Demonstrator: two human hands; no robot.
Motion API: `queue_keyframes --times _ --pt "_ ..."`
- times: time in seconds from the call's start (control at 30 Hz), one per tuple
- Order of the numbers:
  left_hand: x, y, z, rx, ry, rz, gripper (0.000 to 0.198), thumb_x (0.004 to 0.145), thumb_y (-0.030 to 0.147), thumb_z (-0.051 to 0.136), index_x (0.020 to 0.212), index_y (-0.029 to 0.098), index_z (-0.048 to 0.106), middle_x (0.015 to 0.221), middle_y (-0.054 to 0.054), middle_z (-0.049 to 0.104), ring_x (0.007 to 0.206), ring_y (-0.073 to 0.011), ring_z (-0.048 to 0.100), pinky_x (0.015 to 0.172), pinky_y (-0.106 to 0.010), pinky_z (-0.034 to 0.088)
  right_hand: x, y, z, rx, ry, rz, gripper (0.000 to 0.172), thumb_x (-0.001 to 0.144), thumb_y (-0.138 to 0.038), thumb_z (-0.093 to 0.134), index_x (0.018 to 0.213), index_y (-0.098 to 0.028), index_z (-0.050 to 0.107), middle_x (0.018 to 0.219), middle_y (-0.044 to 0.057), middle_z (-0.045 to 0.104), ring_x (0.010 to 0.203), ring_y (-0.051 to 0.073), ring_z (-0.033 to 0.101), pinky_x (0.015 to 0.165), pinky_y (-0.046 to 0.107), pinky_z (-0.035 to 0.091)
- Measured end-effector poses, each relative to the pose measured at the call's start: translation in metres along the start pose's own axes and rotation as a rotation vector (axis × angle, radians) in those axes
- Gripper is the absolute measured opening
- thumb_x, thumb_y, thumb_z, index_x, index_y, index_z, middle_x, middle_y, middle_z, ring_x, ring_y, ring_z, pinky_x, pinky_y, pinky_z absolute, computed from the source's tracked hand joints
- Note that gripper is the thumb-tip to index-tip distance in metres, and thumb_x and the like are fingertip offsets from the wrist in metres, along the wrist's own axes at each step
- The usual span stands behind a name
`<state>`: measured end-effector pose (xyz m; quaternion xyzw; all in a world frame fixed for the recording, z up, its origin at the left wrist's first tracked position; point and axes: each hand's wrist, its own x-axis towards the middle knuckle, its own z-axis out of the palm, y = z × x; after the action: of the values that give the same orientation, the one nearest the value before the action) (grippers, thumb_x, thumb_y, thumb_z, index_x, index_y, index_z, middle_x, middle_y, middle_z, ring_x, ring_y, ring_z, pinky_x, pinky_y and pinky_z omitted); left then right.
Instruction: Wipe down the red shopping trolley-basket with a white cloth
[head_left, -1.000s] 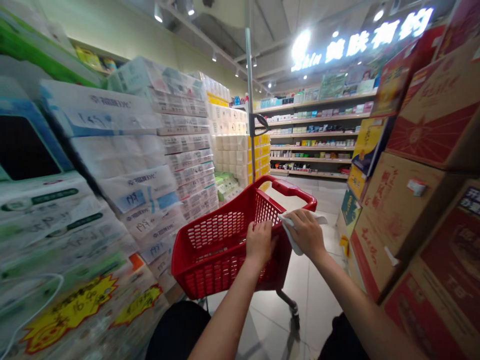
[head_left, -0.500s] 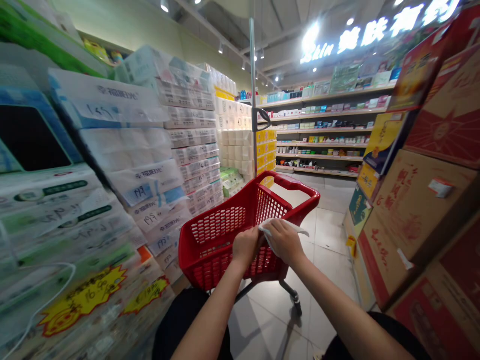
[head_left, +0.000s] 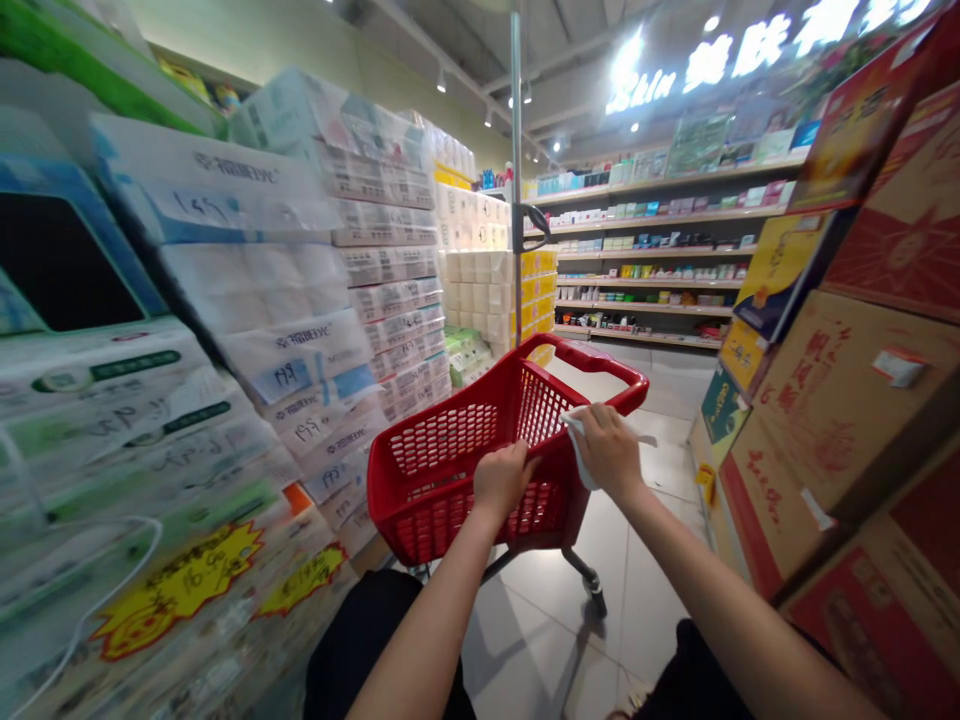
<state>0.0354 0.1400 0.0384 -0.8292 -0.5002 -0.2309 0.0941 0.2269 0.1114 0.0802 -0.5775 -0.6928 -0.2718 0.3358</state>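
A red plastic shopping basket on wheels (head_left: 450,455) stands in the aisle just in front of me, with nothing visible inside. My left hand (head_left: 501,480) grips its near rim, fingers curled over the edge. My right hand (head_left: 609,450) presses a white cloth (head_left: 579,455) against the right side of the rim, fingers closed around it. A tall metal pole handle (head_left: 516,170) rises from the basket's far end.
Stacks of wrapped tissue packs (head_left: 300,300) with yellow price tags (head_left: 176,590) crowd the left. Cardboard boxes (head_left: 840,400) are piled on the right. Stocked shelves (head_left: 645,260) line the far wall under a lit sign. Grey tiled floor (head_left: 540,640) runs between.
My right hand with the cloth slid back along the rim toward me, then forward again to the right side. My left hand kept its grip on the near rim.
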Motion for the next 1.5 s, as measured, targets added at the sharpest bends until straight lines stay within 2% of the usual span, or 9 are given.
queue_keyframes --times 0.17,0.3,0.5,0.63,0.87,1.0,1.1,1.27,1.5 --pt "0.001 -0.006 -0.002 -0.024 -0.023 -0.006 0.032 0.098 0.044 0.035 0.101 0.020 0.055 0.092 -0.007 0.068 0.078 -0.0194 0.065 0.064 -0.026 0.041 -0.013 -0.051 0.017 0.043 -0.100 -0.195 0.013 0.094 -0.023 0.048 0.095 -0.020 0.060 0.094 0.005 0.059 0.084 0.018 0.052 0.072 0.031 0.037" --pt "-0.001 -0.009 -0.004 -0.022 -0.031 0.001 0.034 0.098 0.049 0.036 0.100 0.020 0.054 0.090 -0.006 0.067 0.080 -0.0193 0.065 0.065 -0.026 0.040 -0.006 -0.023 0.005 0.001 -0.103 -0.253 0.016 0.095 -0.025 0.046 0.100 -0.022 0.061 0.096 0.005 0.061 0.085 0.018 0.053 0.069 0.030 0.036" --pt "0.002 -0.004 -0.004 -0.027 -0.039 -0.015 0.032 0.096 0.049 0.040 0.098 0.020 0.054 0.089 -0.006 0.067 0.081 -0.0190 0.064 0.065 -0.026 0.040 0.003 0.037 -0.013 -0.038 0.021 -0.020 0.021 0.096 -0.032 0.044 0.107 -0.023 0.060 0.098 0.006 0.060 0.094 0.020 0.054 0.071 0.029 0.038" --pt "0.008 -0.003 0.000 -0.029 -0.025 -0.003 0.031 0.097 0.048 0.040 0.098 0.020 0.054 0.088 -0.006 0.066 0.080 -0.0195 0.064 0.066 -0.027 0.040 0.000 0.027 -0.001 0.016 0.070 0.091 0.023 0.096 -0.034 0.043 0.107 -0.023 0.060 0.098 0.006 0.060 0.096 0.022 0.054 0.072 0.031 0.040" --pt "0.024 -0.011 0.010 -0.020 -0.027 0.021 0.030 0.098 0.046 0.037 0.100 0.020 0.054 0.093 -0.006 0.065 0.084 -0.0191 0.062 0.070 -0.028 0.042 -0.003 -0.009 0.033 0.112 -0.047 -0.130 0.023 0.095 -0.026 0.043 0.109 -0.024 0.061 0.102 0.006 0.061 0.097 0.021 0.054 0.085 0.034 0.040" --pt "0.037 -0.026 0.010 -0.014 -0.009 0.172 0.028 0.096 0.040 0.045 0.117 0.022 0.050 0.108 -0.006 0.061 0.096 -0.0193 0.058 0.081 -0.029 0.042 0.014 0.006 0.044 0.080 -0.031 -0.070 0.022 0.095 -0.029 0.043 0.108 -0.024 0.062 0.103 0.006 0.062 0.096 0.021 0.054 0.083 0.034 0.039" --pt "0.043 -0.040 0.014 0.085 0.029 0.141 0.038 0.093 0.037 0.053 0.129 0.027 0.044 0.115 -0.007 0.058 0.103 -0.0220 0.056 0.089 -0.035 0.039 0.029 0.027 0.051 0.071 0.015 0.030 0.023 0.096 -0.032 0.043 0.109 -0.025 0.061 0.106 0.006 0.061 0.097 0.022 0.053 0.078 0.033 0.039" --pt "0.054 -0.056 0.034 0.153 -0.016 -0.071 0.028 0.094 0.040 0.049 0.117 0.024 0.052 0.098 -0.006 0.061 0.091 -0.0219 0.058 0.078 -0.033 0.040 0.048 0.057 0.070 0.103 0.079 0.175 0.023 0.095 -0.037 0.045 0.108 -0.027 0.060 0.109 0.004 0.061 0.100 0.022 0.053 0.070 0.031 0.039" --pt "0.076 -0.070 0.048 0.103 -0.025 -0.038 0.026 0.097 0.044 0.042 0.108 0.023 0.053 0.099 -0.005 0.062 0.088 -0.0190 0.059 0.071 -0.029 0.040 0.063 0.067 0.100 0.196 0.093 0.250 0.022 0.093 -0.041 0.048 0.106 -0.029 0.061 0.107 0.002 0.062 0.099 0.021 0.053 0.065 0.030 0.040"
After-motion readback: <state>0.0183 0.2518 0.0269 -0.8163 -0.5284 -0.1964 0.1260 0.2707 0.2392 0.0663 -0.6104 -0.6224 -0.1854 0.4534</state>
